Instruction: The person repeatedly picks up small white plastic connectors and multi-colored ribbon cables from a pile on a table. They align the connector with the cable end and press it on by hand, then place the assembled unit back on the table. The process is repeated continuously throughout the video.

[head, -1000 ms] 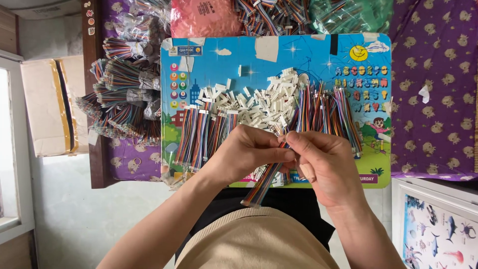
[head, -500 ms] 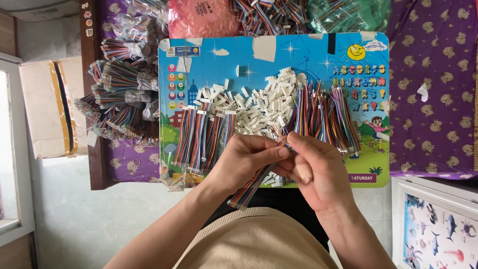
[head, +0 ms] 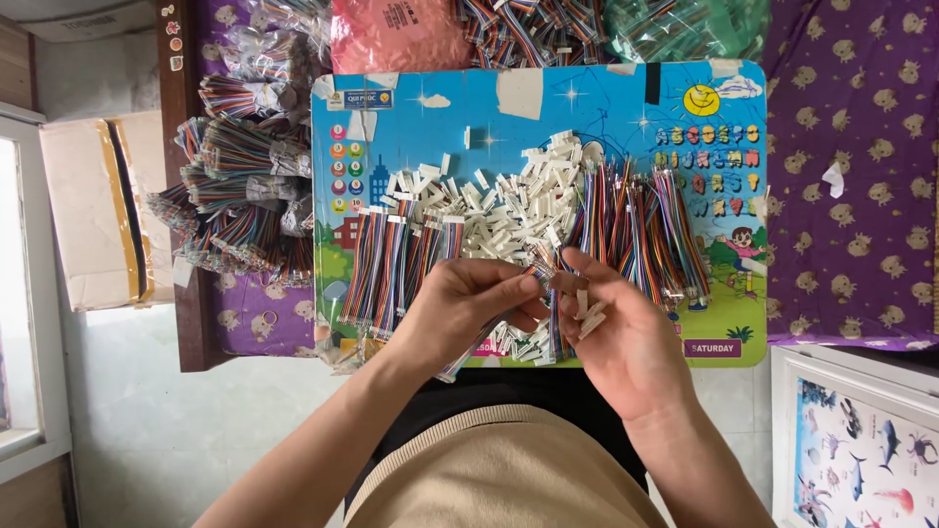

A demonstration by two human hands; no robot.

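Observation:
My left hand (head: 468, 311) pinches one end of a multicoloured ribbon cable (head: 541, 266) over the front edge of a blue picture board (head: 509, 108). My right hand (head: 618, 328) meets it at the same spot, fingertips on the cable end, with several small white plastic connectors (head: 588, 315) cupped in the palm. A heap of white connectors (head: 509, 200) lies in the board's middle. Finished cables with white ends (head: 396, 269) lie in a row to the left, bare cables (head: 641, 230) to the right.
Bundles of wrapped cables (head: 235, 186) are piled on a purple patterned cloth (head: 851, 176) left of the board. Bags of cables, one pink (head: 396, 34), stand behind it. A cardboard box (head: 93, 205) is at the far left and a sea-animal poster (head: 861, 445) at lower right.
My hands have shifted slightly right and down. The right hand has opened its fingers somewhat, showing the white connectors in its palm; the cable still hangs between both hands.

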